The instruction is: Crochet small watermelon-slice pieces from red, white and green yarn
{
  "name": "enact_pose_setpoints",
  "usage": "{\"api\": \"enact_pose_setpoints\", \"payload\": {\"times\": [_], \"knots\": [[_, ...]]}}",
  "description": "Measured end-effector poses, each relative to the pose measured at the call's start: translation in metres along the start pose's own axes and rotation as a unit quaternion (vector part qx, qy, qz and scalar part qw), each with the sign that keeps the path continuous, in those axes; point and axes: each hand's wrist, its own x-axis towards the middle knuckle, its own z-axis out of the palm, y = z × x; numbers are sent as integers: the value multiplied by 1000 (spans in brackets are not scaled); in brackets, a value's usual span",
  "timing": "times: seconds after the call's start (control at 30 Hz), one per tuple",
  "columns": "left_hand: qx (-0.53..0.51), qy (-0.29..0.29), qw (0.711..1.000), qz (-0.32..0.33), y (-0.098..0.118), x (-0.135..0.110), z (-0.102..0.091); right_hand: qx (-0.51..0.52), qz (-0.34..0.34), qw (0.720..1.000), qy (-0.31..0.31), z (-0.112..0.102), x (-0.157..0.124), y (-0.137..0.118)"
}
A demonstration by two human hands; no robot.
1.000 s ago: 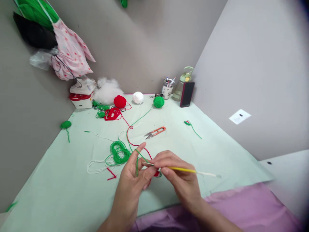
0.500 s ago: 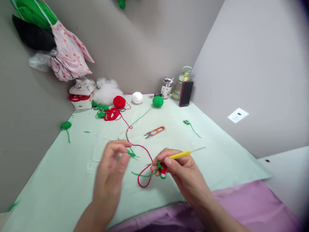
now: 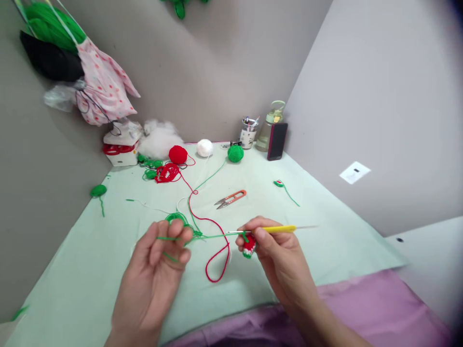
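My right hand [image 3: 277, 253] is closed round a yellow-handled crochet hook [image 3: 277, 229] and pinches a small red, green and white crochet piece [image 3: 249, 246] under it. A green yarn strand [image 3: 211, 236] runs taut from the hook leftward to my left hand [image 3: 161, 255]. That hand's fingers are curled, with the strand pinched at the fingertips and wound over them. A red yarn loop [image 3: 217, 262] lies on the pale green table cover [image 3: 90, 270] between my hands. A green yarn tangle [image 3: 177, 219] sits just behind my left hand.
Orange thread snips [image 3: 231, 197] lie beyond my hands. Further back are red [image 3: 178, 154], white [image 3: 204, 147] and green [image 3: 236, 153] yarn balls, white stuffing [image 3: 159, 137], a pen cup [image 3: 248, 133], a bottle [image 3: 269, 126] and a phone [image 3: 277, 140]. Grey walls enclose the corner. Purple fabric [image 3: 361, 313] covers my lap.
My hands have drawn apart. The left let go of the piece, moved left and now pulls the green strand taut. The right hand keeps the hook and the piece.
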Motion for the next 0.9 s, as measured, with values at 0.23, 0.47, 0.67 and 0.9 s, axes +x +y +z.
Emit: {"api": "enact_pose_setpoints", "payload": {"times": [0.23, 0.47, 0.67, 0.9], "knots": [[-25, 24, 985, 169, -4, -3, 26, -40, -70, 996, -24, 1, -3, 12], [586, -163, 703, 370, -43, 4, -4, -202, -250, 946, -50, 4, -13, 16], [432, -150, 886, 81, -49, -3, 9, -270, -327, 902, -74, 4, -13, 15], [206, -32, 977, -43, -52, -6, 17, -278, -329, 898, -88, 2, -13, 17]]}}
